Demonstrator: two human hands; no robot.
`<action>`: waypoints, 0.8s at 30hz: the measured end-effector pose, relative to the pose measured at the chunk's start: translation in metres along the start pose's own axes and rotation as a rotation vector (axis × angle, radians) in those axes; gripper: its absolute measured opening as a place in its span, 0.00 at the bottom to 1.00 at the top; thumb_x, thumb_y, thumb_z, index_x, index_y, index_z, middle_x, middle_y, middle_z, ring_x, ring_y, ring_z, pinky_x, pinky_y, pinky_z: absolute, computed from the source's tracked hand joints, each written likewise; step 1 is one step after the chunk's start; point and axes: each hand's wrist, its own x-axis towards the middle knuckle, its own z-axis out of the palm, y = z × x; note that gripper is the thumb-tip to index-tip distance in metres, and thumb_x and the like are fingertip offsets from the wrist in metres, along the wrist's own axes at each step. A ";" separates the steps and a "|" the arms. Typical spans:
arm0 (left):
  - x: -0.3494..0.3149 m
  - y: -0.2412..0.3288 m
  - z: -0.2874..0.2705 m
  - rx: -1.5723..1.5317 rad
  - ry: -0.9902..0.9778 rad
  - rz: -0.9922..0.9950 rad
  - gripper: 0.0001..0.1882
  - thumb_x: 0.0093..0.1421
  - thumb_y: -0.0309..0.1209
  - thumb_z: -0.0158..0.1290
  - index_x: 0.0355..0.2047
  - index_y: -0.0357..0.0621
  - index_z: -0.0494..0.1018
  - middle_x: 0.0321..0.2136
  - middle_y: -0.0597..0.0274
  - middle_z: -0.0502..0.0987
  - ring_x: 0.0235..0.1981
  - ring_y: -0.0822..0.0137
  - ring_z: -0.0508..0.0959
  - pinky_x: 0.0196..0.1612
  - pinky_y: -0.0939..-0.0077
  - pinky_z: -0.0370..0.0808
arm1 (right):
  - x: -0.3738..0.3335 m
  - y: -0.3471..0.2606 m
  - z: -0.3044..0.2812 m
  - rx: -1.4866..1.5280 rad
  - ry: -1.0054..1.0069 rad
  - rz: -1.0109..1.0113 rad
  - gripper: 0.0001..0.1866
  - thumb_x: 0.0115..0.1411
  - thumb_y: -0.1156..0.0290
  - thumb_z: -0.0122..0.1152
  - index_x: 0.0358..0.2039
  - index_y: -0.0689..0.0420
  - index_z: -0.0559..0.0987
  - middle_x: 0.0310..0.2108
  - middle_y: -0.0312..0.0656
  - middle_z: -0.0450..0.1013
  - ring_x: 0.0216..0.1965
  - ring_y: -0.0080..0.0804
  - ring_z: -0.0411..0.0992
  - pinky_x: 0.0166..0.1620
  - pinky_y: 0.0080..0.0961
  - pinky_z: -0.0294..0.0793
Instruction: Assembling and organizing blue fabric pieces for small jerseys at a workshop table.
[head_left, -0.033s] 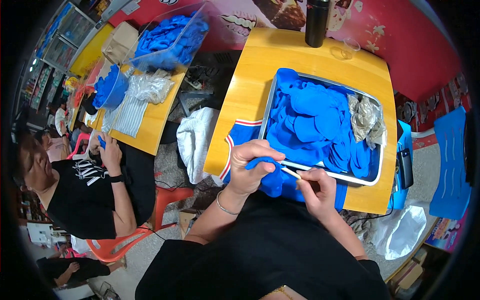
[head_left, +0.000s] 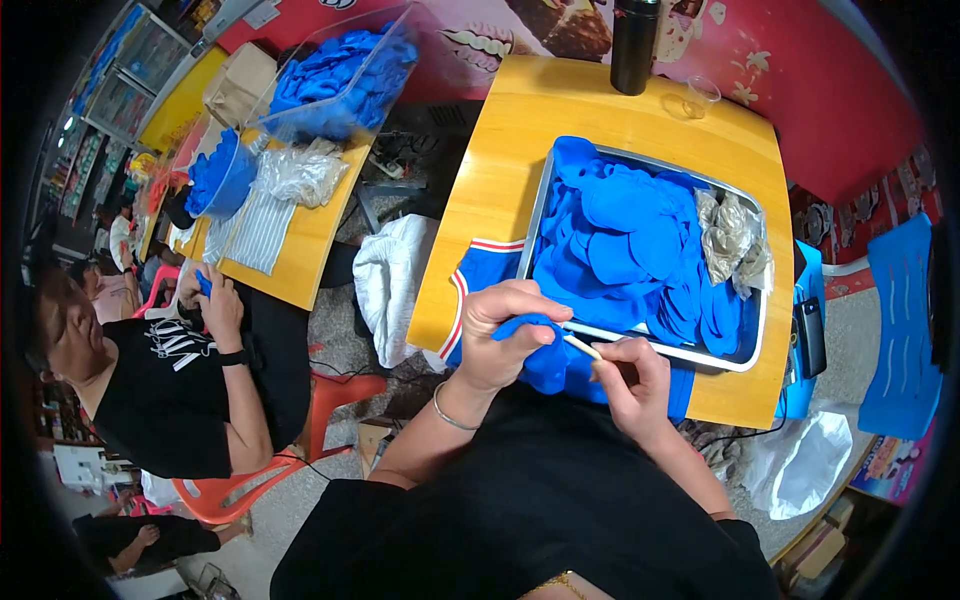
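A yellow worktop (head_left: 520, 110) is spread beyond the two hands. On it, just past the fingers and mostly to their right, a metal tray (head_left: 712, 358) is set, filled by a heap of blue pieces (head_left: 625, 225). A crumpled plastic bag (head_left: 728, 235) is lodged at the tray's side, beyond the right hand (head_left: 637, 385). By the left hand (head_left: 497, 345), a soft blue piece (head_left: 545, 370) is gripped; between the right thumb and fingers, a thin pale stick (head_left: 580, 346) is pinched, its far end brought to that piece. Work on it is judged to be unfinished; whether any heaped pieces are already done cannot be told.
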 end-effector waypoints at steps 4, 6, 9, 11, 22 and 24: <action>0.000 -0.002 0.003 0.017 -0.034 -0.010 0.17 0.50 0.39 0.60 0.31 0.36 0.78 0.23 0.60 0.76 0.23 0.74 0.70 0.25 0.84 0.64 | -0.007 0.005 0.010 0.277 -0.007 0.130 0.06 0.57 0.80 0.54 0.35 0.65 0.72 0.29 0.43 0.73 0.25 0.22 0.71 0.28 0.16 0.70; 0.001 0.000 0.008 -0.090 -0.053 -0.048 0.16 0.53 0.39 0.58 0.32 0.35 0.78 0.22 0.60 0.75 0.22 0.74 0.71 0.26 0.84 0.65 | -0.005 0.002 0.012 0.356 -0.044 0.144 0.05 0.59 0.77 0.53 0.36 0.62 0.70 0.25 0.39 0.71 0.23 0.18 0.68 0.25 0.14 0.66; -0.002 0.000 0.007 -0.329 -0.141 -0.175 0.17 0.54 0.41 0.57 0.31 0.36 0.78 0.21 0.60 0.74 0.22 0.74 0.72 0.26 0.83 0.67 | -0.008 0.007 0.008 0.697 -0.305 0.365 0.05 0.62 0.70 0.51 0.35 0.58 0.69 0.21 0.33 0.66 0.20 0.14 0.61 0.22 0.11 0.55; -0.001 0.000 0.003 -0.312 -0.187 -0.143 0.18 0.54 0.41 0.57 0.31 0.36 0.78 0.21 0.60 0.74 0.21 0.74 0.72 0.26 0.83 0.67 | -0.007 0.004 0.008 0.699 -0.320 0.365 0.05 0.61 0.71 0.51 0.36 0.58 0.69 0.21 0.34 0.67 0.21 0.15 0.62 0.23 0.11 0.57; -0.005 -0.006 0.002 -0.204 -0.079 -0.162 0.16 0.56 0.37 0.56 0.36 0.36 0.77 0.32 0.56 0.78 0.31 0.75 0.75 0.34 0.83 0.72 | -0.001 0.004 0.015 0.176 0.017 0.045 0.06 0.59 0.76 0.54 0.37 0.61 0.72 0.26 0.40 0.72 0.25 0.20 0.69 0.27 0.15 0.67; -0.005 -0.005 0.002 -0.199 -0.080 -0.180 0.16 0.56 0.37 0.55 0.36 0.36 0.77 0.33 0.55 0.78 0.31 0.75 0.75 0.35 0.83 0.72 | -0.002 0.008 0.009 0.442 -0.138 0.202 0.06 0.60 0.73 0.52 0.38 0.60 0.70 0.25 0.39 0.70 0.23 0.18 0.66 0.25 0.13 0.63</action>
